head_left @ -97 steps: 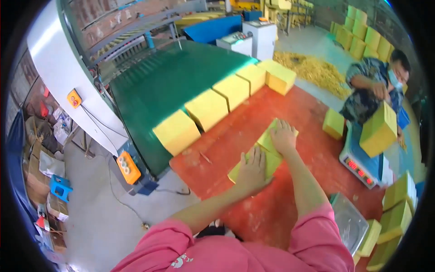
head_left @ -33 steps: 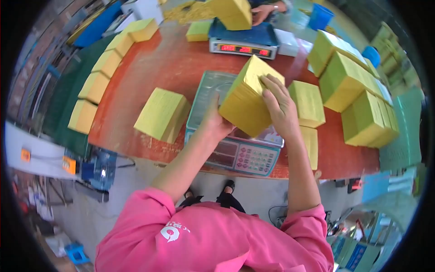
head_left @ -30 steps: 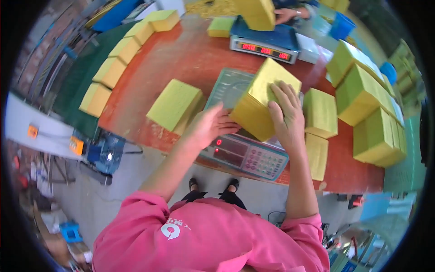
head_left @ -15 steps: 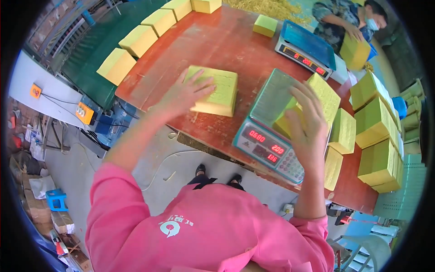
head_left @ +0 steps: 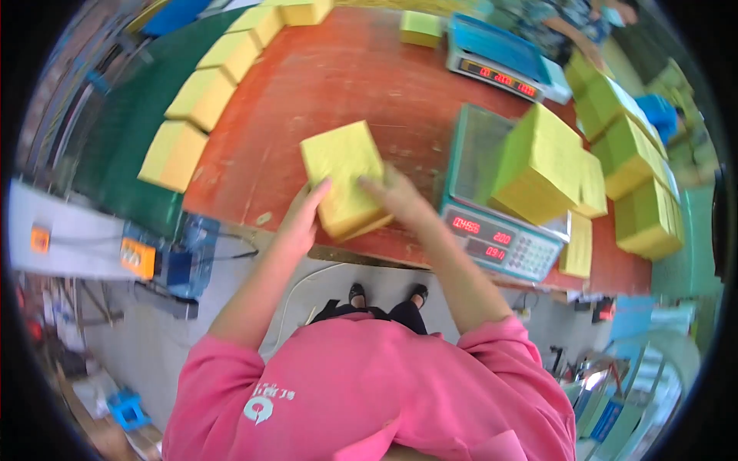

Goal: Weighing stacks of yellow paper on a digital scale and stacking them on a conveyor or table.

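Between my hands is a yellow paper block (head_left: 346, 180), turned at an angle over the red tabletop. My left hand (head_left: 302, 219) presses its left side with the thumb on top. My right hand (head_left: 396, 198) grips the opposite side, slightly smeared by motion. Whether the block's underside touches the table, I cannot tell. To the right, a digital scale (head_left: 503, 238) with red lit digits and a keypad bears a bigger yellow paper block (head_left: 538, 165), partly over its right edge.
Several yellow blocks (head_left: 204, 98) line the table's left edge by a green surface (head_left: 115, 131). More stacked blocks (head_left: 626, 157) stand at right. Behind are a second scale (head_left: 500, 58), a single block (head_left: 420, 28) and a co-worker (head_left: 565, 27) with a hand at a block.
My right hand has left the scale and joined my left on the block, which is now turned. My left hand has gone from its top to its side. The scale's digits differ; the view has shifted.
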`<state>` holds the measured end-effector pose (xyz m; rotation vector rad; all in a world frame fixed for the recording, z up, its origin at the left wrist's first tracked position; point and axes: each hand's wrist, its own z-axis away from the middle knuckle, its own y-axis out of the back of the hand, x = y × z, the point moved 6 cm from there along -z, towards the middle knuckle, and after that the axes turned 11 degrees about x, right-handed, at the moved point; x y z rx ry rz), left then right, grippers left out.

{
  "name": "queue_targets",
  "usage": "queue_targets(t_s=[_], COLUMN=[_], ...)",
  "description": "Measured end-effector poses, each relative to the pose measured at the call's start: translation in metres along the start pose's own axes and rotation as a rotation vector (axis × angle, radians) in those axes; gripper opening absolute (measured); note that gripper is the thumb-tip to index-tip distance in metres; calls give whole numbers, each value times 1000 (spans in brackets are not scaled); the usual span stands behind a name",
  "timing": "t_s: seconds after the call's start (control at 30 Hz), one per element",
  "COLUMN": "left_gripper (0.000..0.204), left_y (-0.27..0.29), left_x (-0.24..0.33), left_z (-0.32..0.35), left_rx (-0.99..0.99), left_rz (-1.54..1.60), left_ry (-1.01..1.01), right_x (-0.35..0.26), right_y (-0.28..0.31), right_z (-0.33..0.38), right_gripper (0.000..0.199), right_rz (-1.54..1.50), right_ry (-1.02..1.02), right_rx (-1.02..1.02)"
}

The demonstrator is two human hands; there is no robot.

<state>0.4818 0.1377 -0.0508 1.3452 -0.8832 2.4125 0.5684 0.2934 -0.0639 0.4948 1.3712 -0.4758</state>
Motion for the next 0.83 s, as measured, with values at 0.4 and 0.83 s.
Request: queue_targets(t_s=[0.4,0.83], left_gripper=[50,52], left_y=[51,-101], left_x=[-46,17], left_z=[85,128], left_rx=[-7,-425], left_rz=[-109,-37], left_ry=[135,-139], right_x=[0,-64], right_y=[-14,143], right_z=[143,204], right_gripper=[79,85], right_rz=[158,-361], right_ry=[-41,-194], right_rx=[258,15])
